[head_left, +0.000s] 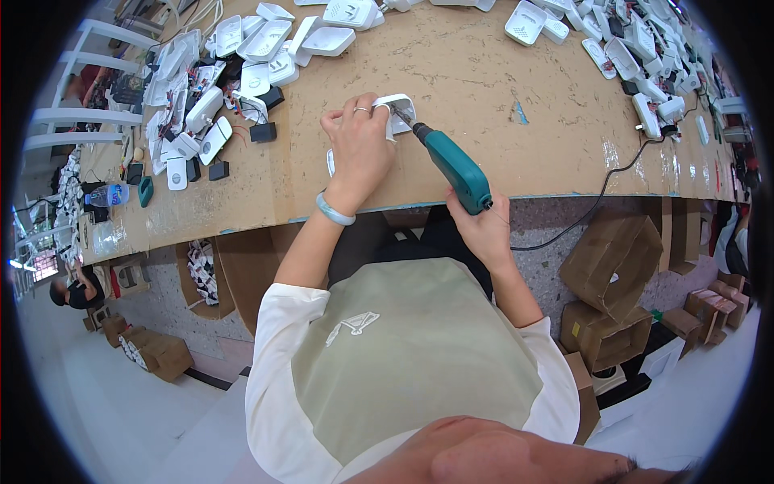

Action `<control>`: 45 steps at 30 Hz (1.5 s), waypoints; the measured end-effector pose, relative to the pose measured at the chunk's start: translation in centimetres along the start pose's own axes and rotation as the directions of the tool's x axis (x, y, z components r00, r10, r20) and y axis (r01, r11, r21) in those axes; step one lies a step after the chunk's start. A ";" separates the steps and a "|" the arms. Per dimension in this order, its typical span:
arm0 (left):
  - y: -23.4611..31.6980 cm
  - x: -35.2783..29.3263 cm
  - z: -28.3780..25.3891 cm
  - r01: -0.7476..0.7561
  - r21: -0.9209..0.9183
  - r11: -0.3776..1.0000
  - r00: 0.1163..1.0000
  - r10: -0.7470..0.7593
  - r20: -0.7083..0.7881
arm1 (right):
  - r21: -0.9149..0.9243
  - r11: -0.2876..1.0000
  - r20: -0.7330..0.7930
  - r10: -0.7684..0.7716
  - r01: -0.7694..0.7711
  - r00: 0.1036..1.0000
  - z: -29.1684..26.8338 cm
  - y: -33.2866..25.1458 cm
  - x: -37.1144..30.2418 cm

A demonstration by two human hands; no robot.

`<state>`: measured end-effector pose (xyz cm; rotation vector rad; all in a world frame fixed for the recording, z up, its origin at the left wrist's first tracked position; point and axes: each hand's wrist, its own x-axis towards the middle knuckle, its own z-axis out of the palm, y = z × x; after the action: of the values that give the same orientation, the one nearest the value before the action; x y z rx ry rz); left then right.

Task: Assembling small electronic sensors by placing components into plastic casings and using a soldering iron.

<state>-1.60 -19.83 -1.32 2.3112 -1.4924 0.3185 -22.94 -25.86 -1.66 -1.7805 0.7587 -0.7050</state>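
My left hand is closed around a white plastic casing, holding it down on the cardboard-topped table. In my right hand is a green electric screwdriver, gripped near its rear end where the cord comes out. Its dark bit points up and left and reaches into the casing, beside the left fingertips. Whether the bit sits in a screw is too small to tell. Another white piece lies partly hidden behind my left wrist.
White plastic housings with wires and black blocks are heaped at the far left. A second heap lies far right. The black cord runs off the table's right side. Cardboard boxes stand on the floor at right.
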 end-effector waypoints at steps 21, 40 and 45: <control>0.1 -0.1 0.6 -0.005 -0.041 0.999 1.000 0.005 -0.010 | 0.333 0.912 -0.024 0.262 -0.239 0.965 -3.1 -0.5 -3.5; -6.5 -13.7 -9.3 -0.028 -0.991 -0.128 0.694 -0.716 0.073 | 0.386 0.920 -0.131 0.126 -0.067 0.983 -3.8 -2.6 -2.6; -18.8 -28.8 -4.3 -0.349 -0.852 -0.391 0.475 -0.857 0.198 | 0.356 0.932 -0.119 0.117 -0.068 0.986 -3.5 -3.2 -1.4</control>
<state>3.62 12.73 -11.85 0.6212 0.1023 -0.2040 -25.95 -25.92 2.27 -1.3740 0.7509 -0.8497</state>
